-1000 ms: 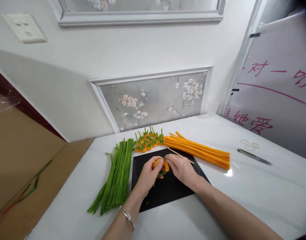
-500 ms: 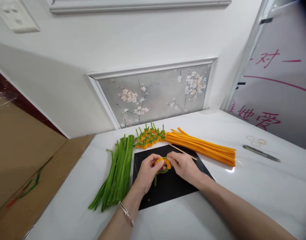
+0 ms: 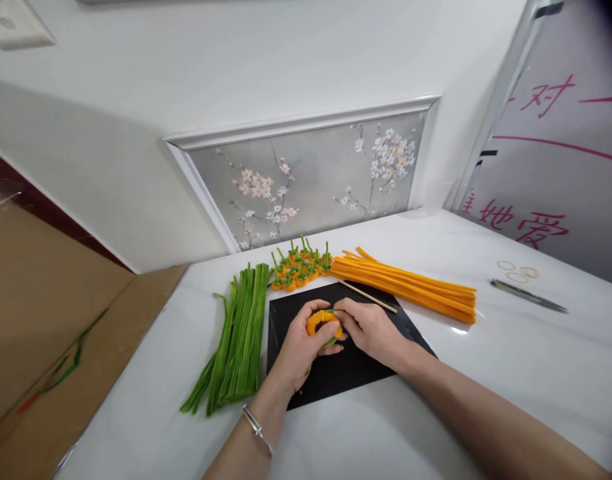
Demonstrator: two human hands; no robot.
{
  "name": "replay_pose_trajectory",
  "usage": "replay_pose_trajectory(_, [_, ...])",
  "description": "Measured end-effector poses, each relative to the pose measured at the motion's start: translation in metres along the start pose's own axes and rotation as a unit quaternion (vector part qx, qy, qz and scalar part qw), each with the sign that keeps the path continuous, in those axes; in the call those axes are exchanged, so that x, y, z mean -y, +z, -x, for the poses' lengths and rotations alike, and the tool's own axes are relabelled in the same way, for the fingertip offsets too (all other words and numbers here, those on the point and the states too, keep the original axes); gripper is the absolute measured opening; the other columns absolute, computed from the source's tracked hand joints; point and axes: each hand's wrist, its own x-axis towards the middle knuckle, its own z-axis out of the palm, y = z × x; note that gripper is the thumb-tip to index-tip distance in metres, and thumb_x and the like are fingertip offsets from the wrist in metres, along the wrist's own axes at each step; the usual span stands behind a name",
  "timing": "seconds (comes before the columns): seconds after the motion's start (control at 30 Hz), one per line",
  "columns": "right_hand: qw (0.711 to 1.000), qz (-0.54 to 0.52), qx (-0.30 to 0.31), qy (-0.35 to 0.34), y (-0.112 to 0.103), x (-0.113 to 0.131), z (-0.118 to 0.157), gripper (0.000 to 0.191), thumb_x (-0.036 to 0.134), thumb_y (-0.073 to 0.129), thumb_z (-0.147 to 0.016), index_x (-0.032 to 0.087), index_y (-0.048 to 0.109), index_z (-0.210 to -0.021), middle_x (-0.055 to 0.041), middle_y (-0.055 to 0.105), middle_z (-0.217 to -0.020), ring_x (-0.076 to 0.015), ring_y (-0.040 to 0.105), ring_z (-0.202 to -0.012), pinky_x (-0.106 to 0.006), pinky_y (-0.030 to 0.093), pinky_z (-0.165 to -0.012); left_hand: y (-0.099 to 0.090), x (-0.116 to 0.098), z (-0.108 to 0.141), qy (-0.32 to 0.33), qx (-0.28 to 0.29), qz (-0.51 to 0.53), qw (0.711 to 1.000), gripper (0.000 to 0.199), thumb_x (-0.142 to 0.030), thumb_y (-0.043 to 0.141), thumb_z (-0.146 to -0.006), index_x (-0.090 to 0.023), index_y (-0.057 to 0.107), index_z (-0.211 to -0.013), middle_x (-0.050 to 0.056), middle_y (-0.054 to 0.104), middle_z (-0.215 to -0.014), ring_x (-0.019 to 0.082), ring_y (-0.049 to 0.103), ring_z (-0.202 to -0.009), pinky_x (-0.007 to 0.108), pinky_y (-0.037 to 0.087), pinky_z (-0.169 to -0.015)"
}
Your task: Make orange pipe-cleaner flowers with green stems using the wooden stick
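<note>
Your left hand point(image 3: 297, 345) hides part of the orange ring point(image 3: 314, 321); where your right hand's point(image 3: 370, 332) fingertips meet it is too small to tell. Both hands cover some of the black mat point(image 3: 343, 379). Your forearms run off the bottom edge. The socket point(image 3: 17, 25) is cut off at upper left, the sign point(image 3: 561, 173) at right. You can't count the overlapping flowers point(image 3: 300, 273).
</note>
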Motion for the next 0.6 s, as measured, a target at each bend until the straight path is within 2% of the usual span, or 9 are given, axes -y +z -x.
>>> replay_pose_trajectory(0.13, [0.999,-0.005,-0.018,-0.027,-0.002,0.001,0.002,0.017,0.021,0.045,-0.095,0.020,0.061,-0.094,-0.0026,0.066,-0.077,-0.0150,0.063,-0.068,-0.024,0.048,-0.063,-0.002,0.004,-0.002,0.011,-0.018,-0.024,0.999,0.040,-0.029,0.080,-0.069,-0.019,0.057,-0.100,0.001,0.064,-0.087,0.016,0.067,-0.076,0.027,0.058,-0.065])
replay_pose_trajectory(0.2, [0.998,-0.016,-0.033,-0.048,-0.003,0.001,0.002,0.018,0.020,0.046,-0.095,0.020,0.064,-0.094,-0.0036,0.066,-0.081,-0.0151,0.064,-0.073,-0.025,0.050,-0.067,-0.003,0.006,-0.004,0.059,-0.037,-0.080,0.994,0.027,-0.026,0.077,-0.070,-0.017,0.063,-0.090,0.001,0.065,-0.082,0.016,0.065,-0.075,0.028,0.057,-0.069])
replay_pose_trajectory(0.3, [0.993,-0.028,-0.069,-0.089,-0.007,0.000,0.003,0.019,0.018,0.049,-0.094,0.021,0.068,-0.094,-0.0051,0.067,-0.089,-0.0147,0.065,-0.078,-0.025,0.053,-0.070,-0.004,0.008,-0.006,0.181,-0.078,-0.177,0.964,0.015,-0.021,0.073,-0.072,-0.017,0.067,-0.086,0.002,0.068,-0.085,0.017,0.065,-0.081,0.030,0.054,-0.079])
replay_pose_trajectory(0.37, [0.987,-0.020,-0.098,-0.122,-0.009,0.000,0.004,0.019,0.017,0.052,-0.093,0.022,0.070,-0.094,-0.0058,0.067,-0.092,-0.0151,0.065,-0.081,-0.027,0.054,-0.072,-0.004,0.008,-0.006,0.244,-0.101,-0.202,0.943,0.020,-0.017,0.070,-0.073,-0.020,0.067,-0.092,0.003,0.069,-0.094,0.019,0.065,-0.089,0.030,0.052,-0.084])
replay_pose_trajectory(0.5, [0.979,0.016,-0.117,-0.167,-0.012,-0.001,0.006,0.021,0.013,0.054,-0.092,0.024,0.071,-0.096,-0.0057,0.070,-0.090,-0.0157,0.063,-0.077,-0.029,0.054,-0.069,-0.005,0.007,-0.002,0.316,-0.132,-0.262,0.902,0.024,-0.012,0.065,-0.075,-0.023,0.067,-0.096,0.004,0.068,-0.102,0.020,0.063,-0.098,0.033,0.049,-0.090])
replay_pose_trajectory(0.6, [0.976,0.029,-0.115,-0.184,-0.014,0.000,0.007,0.024,0.010,0.053,-0.091,0.025,0.071,-0.098,-0.0056,0.071,-0.091,-0.0154,0.062,-0.076,-0.030,0.053,-0.069,-0.004,0.006,0.001,0.336,-0.122,-0.307,0.882,0.025,-0.010,0.061,-0.076,-0.024,0.069,-0.095,0.004,0.069,-0.101,0.021,0.063,-0.098,0.034,0.048,-0.092])
